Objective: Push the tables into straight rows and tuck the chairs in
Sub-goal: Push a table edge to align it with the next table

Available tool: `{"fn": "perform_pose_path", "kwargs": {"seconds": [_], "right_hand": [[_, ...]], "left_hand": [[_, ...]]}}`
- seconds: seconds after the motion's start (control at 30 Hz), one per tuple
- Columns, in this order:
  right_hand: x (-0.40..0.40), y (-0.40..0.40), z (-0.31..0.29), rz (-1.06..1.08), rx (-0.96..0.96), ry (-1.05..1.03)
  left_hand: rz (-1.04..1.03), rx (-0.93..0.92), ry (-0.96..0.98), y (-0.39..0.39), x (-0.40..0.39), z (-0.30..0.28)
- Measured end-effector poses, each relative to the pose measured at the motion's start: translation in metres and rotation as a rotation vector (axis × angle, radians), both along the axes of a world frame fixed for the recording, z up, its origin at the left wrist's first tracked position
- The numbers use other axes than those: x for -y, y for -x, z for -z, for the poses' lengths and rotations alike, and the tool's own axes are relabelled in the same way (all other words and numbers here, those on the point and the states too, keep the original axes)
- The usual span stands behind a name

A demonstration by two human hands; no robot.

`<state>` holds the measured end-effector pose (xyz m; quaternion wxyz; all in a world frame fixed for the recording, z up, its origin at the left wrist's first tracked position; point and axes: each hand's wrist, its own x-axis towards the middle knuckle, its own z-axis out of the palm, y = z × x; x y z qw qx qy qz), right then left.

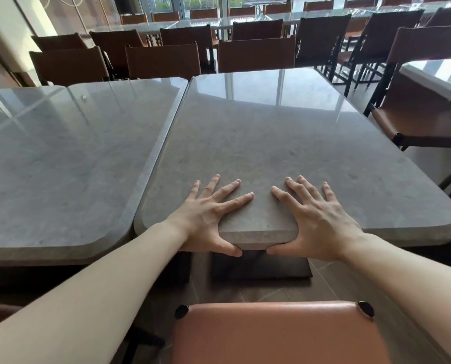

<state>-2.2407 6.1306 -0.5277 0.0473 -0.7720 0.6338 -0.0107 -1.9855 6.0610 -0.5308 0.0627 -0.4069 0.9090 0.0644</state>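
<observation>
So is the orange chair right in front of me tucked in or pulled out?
Pulled out: the orange leather chair stands clear of the grey stone table, with floor showing between them.

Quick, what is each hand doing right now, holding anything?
Left hand: fingers flat on the table top, thumb under its near edge, gripping it.
Right hand: the same grip on that table's edge.
</observation>
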Motion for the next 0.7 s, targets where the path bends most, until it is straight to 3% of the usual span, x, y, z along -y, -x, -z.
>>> {"fn": "perform_pose_path", "kwargs": {"seconds": [0.7], "right_hand": [[0.0073,0.0,0.0009,-0.007,-0.002,0.029]], "left_hand": [[0.002,-0.045,0.013,0.0014,0.007,-0.0014]]}}
